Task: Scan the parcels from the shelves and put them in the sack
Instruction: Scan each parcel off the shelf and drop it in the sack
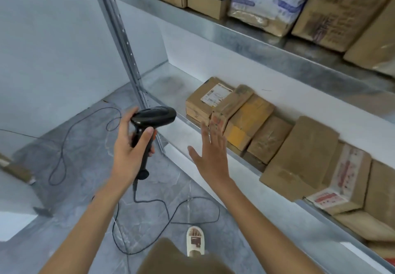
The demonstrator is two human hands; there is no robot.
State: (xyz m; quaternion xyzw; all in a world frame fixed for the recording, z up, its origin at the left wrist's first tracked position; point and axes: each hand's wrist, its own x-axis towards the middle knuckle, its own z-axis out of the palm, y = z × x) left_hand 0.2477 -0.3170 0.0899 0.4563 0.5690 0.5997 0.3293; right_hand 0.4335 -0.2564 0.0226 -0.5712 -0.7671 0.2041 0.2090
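Nearest the camera: one foot in a white slipper [196, 241] stood on the grey marbled floor [85, 167], with a thin black cable [168, 211] looping across it.

Left hand [128, 145] gripped the black pistol-shaped handheld barcode scanner [149, 128] by its handle, fingers curled round it, thumb along the side. The scanner head pointed right, toward the shelving, but did not appear aimed at any label.

Right hand [210, 152] was spread flat, fingers straight and together, holding nothing. It hung just in front of the lip of the lower galvanised metal shelf [171, 85], fingertips near the narrow brown cardboard parcel with red print [230, 107]; contact could not be confirmed, the fingertips being blurred.

Beyond that: a row of brown cardboard parcels [299, 152] lay packed side by side along the lower shelf, the leftmost being a brown box with a white shipping label [205, 100]. The left end of that shelf was bare.

Farthest: the upper metal shelf [245, 36] carried more cartons and a white printed plastic-wrapped package [267, 0].

Sack not in view.

Judgement on progress: no parcel in hand, none under the scanner. Many parcels remained on both shelves. The step in hand seemed to be reaching for the next parcel; scanning and bagging of it were not yet done.
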